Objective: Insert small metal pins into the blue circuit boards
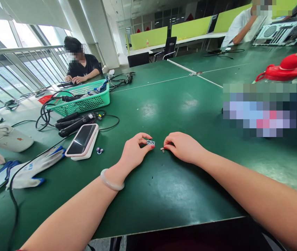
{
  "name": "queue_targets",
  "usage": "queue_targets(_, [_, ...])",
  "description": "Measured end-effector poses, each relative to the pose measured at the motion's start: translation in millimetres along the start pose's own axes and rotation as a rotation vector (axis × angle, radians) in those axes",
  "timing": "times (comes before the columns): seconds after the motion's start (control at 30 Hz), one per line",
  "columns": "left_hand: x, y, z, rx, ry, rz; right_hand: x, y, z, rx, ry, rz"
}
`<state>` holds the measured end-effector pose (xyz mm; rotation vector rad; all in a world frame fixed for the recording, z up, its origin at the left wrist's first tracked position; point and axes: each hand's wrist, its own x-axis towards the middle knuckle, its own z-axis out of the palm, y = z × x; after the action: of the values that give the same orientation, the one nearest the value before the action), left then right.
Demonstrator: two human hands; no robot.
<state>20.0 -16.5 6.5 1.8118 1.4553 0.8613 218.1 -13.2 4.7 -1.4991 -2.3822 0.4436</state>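
Between the thumb and fingers of my left hand (135, 150) is a small grey patterned piece (151, 142), raised slightly over the green table (174, 184). My right hand (182, 146) is closed in a pinch around a tiny brownish piece (162, 150), which shows at its fingertips. The two hands are a short distance apart, and the held pieces do not touch. A pale bangle circles my left wrist.
At the left are a phone (82, 139) on a white box, small purplish items (99, 150), gloves (37, 167), black tools (77, 122) and a green basket (85, 103) with cables. A red-lidded container (281, 72) stands right. Two people sit beyond.
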Motion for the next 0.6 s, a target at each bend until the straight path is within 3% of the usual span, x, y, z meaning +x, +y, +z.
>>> queue_targets(0.2, [-0.8,-0.9,0.5,0.034,0.001,0.017,1.2,7.2,-0.8,-0.020,0.028,0.067])
queue_targets(0.43, [-0.6,0.1,0.1,0.053,-0.013,0.040,-0.6,7.2,-2.8,0.026,-0.013,-0.055])
queue_targets(0.6, [-0.9,-1.0,0.8,0.056,-0.031,0.052,-0.4,6.9,-3.0,0.041,0.025,-0.016])
